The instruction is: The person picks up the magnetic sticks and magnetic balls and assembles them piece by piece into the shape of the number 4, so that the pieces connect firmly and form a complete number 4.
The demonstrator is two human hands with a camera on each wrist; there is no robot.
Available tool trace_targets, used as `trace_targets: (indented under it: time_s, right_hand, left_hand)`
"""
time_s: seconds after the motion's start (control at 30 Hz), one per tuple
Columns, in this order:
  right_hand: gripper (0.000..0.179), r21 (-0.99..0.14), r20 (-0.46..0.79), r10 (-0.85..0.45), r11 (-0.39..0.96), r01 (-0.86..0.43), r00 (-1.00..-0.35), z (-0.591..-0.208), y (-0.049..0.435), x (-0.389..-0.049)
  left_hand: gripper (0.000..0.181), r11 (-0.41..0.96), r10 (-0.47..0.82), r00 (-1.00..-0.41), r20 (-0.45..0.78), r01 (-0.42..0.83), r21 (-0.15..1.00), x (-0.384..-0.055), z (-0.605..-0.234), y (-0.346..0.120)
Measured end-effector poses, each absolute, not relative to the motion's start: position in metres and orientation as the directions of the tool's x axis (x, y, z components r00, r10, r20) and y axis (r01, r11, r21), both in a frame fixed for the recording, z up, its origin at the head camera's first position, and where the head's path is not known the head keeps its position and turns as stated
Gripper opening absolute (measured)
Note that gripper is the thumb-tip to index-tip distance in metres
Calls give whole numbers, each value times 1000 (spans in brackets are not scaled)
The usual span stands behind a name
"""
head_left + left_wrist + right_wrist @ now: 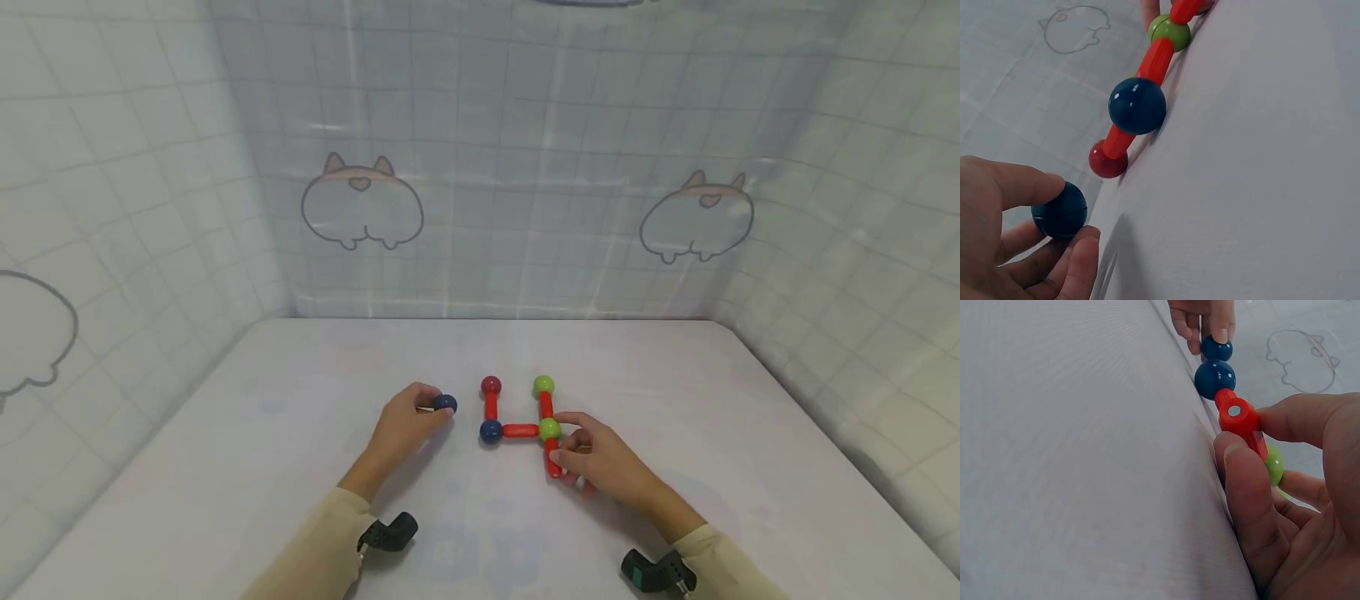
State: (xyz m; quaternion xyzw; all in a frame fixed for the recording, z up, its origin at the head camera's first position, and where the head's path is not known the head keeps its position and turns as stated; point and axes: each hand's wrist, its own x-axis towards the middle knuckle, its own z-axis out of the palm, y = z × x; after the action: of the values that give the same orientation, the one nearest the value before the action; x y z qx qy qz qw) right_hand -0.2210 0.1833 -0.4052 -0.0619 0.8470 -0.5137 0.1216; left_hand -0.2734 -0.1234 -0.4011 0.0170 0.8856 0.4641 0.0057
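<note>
My left hand pinches a dark blue ball between thumb and fingertips, left of a ball-and-rod shape on the table. In that shape, a second blue ball joins a red rod that leads back to a dark red ball. Another red rod runs right to a green ball, and a further one goes back to a second green ball. My right hand grips the near red rod, whose free end shows a silvery disc in the right wrist view.
The white table top spreads around both hands. Pale grid-patterned curtains with cartoon animal drawings enclose its back and sides. Black wrist devices sit at both cuffs.
</note>
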Motion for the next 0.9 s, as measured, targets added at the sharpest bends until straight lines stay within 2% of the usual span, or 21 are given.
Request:
trace_targets:
  time_s: [0.2,0.4,0.57,0.73,0.9]
  right_hand:
    - [62,-882,-156,-219,470,36,-963,-403,181,-223]
    - [62,-884,-158,-216,466,41,-963,-398,178,-225]
    - [62,-894,-153,-232,447,34,-961,-395,178,-223]
    - [62,-896,-151,-242,443,29,-958,-393,176,-224]
    - [60,-890,-163,-227,454,44,-960,-394,176,-228]
  left_hand:
    - [45,537,85,-996,-37,14,843,-263,-397,-120]
    - [36,516,171,-985,-37,57,855,-250,-388,-116]
    - [36,508,190,-981,-38,65,859,-246,-386,-114]
    - [44,391,234,-970,-70,28,920,-248,-385,-116]
    - [49,271,333,-938,-100,-6,963,-249,-381,-114]
